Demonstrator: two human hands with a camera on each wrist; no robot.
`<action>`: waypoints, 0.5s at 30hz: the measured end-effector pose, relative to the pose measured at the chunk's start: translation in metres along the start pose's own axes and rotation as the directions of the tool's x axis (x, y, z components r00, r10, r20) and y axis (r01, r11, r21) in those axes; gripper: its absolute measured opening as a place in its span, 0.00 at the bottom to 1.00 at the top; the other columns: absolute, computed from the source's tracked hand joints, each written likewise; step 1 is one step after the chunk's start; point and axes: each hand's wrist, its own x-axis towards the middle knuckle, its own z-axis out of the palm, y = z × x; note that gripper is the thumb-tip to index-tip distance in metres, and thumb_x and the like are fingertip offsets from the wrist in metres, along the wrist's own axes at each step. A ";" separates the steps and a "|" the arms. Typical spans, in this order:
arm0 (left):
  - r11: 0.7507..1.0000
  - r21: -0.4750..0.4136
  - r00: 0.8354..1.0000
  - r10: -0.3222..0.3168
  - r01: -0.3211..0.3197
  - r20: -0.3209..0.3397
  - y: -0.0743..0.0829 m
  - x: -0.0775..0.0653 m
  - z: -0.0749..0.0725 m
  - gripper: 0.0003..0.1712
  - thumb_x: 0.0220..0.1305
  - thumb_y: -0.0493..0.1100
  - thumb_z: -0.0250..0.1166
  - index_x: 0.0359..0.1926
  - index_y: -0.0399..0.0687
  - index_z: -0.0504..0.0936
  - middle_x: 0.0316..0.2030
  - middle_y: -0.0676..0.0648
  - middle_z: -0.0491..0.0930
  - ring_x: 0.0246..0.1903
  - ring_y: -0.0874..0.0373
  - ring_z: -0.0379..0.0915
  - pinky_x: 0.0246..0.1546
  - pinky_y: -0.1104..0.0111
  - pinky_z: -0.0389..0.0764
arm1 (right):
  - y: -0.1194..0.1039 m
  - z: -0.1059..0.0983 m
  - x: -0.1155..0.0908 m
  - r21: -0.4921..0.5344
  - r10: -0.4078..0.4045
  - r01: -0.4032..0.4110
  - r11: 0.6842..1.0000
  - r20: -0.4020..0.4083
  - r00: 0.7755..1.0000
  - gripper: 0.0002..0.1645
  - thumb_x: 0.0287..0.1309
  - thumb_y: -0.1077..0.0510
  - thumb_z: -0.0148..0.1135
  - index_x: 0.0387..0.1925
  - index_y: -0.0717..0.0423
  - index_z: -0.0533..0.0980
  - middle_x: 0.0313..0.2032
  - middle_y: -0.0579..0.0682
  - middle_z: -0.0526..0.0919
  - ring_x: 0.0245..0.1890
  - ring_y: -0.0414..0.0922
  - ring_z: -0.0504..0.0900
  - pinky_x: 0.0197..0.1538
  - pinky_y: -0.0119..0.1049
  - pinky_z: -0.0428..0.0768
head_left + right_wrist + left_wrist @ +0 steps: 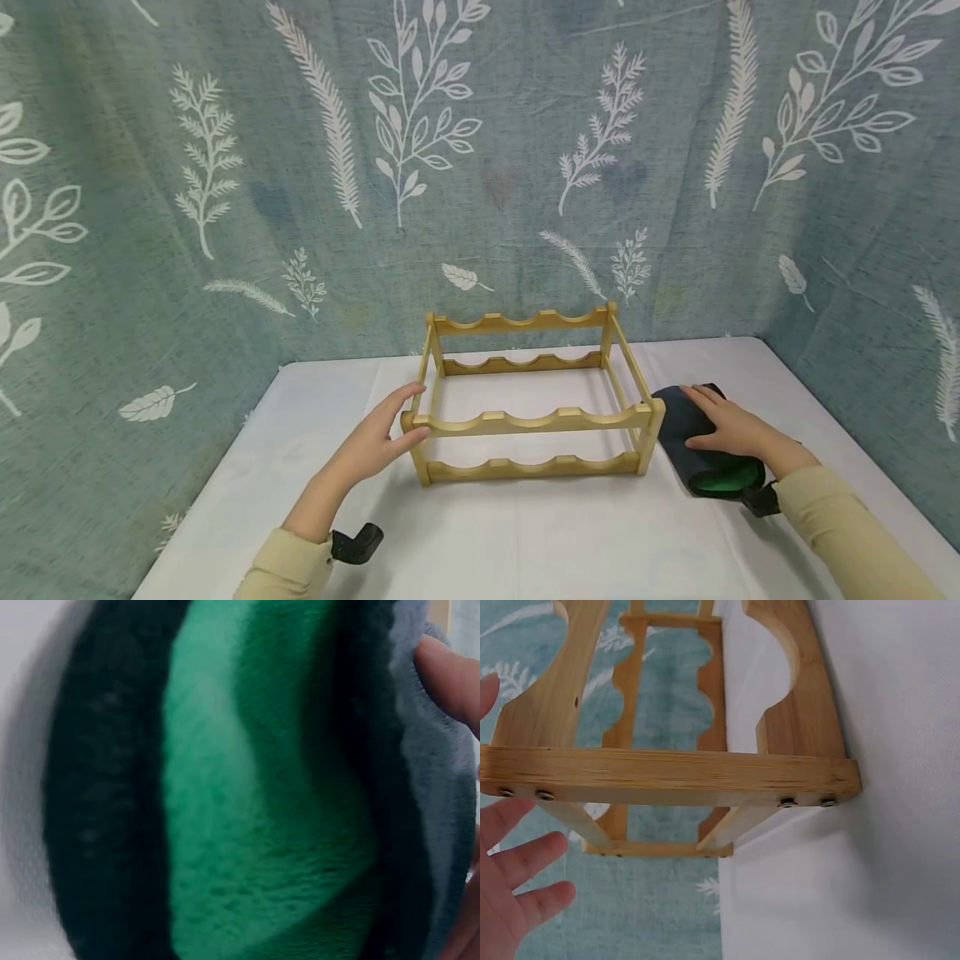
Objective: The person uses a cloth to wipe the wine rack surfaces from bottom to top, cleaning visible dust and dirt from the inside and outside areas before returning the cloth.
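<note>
A light wooden bottle rack (525, 423) with scalloped rails stands upright near the middle of the white table. My left hand (378, 433) is at its front left corner, thumb by the front rail and fingers by the side rail. Spread, fairly straight fingers (532, 859) show beside the rack's end post in the left wrist view. To the right of the rack lies a folded cloth (682, 437), dark blue-grey outside. Its green inner side (217, 787) shows in the fold. My right hand (731, 425) rests on top of it, thumb apart from the extended fingers.
A white cover lies over the table (555, 542). Green-blue fabric curtains (510, 183) with white leaf prints hang behind it and at both sides. A small black wrist camera (358, 544) projects from the left sleeve, another (761, 500) from the right.
</note>
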 end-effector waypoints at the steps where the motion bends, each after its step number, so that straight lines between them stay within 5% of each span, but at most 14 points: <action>1: 1.000 -0.015 1.000 0.003 -0.003 -0.001 -0.001 0.000 0.001 0.34 0.50 0.61 0.53 0.58 0.63 0.54 0.58 0.52 0.56 0.57 0.55 0.51 0.50 0.54 0.61 | 0.001 0.000 0.001 0.003 0.003 -0.003 1.000 0.004 1.000 0.52 0.39 0.38 0.58 0.60 0.58 0.47 0.57 0.67 0.47 0.52 0.66 0.54 0.45 0.60 0.59; 10: 0.997 -0.076 0.999 0.008 -0.004 0.049 -0.010 -0.001 0.005 0.30 0.53 0.58 0.52 0.57 0.62 0.55 0.60 0.53 0.52 0.58 0.54 0.48 0.50 0.52 0.60 | 0.011 0.002 0.008 0.015 0.022 -0.022 1.000 0.028 0.999 0.53 0.38 0.37 0.58 0.60 0.58 0.48 0.56 0.67 0.53 0.51 0.66 0.57 0.45 0.60 0.60; 15: 0.980 -0.196 0.997 0.023 -0.009 0.069 -0.016 -0.004 0.007 0.23 0.57 0.52 0.50 0.54 0.60 0.57 0.61 0.52 0.49 0.60 0.51 0.44 0.51 0.48 0.55 | 0.011 0.003 0.013 -0.005 0.041 -0.041 0.999 0.069 0.997 0.52 0.38 0.37 0.59 0.60 0.57 0.49 0.53 0.68 0.57 0.48 0.65 0.61 0.43 0.57 0.63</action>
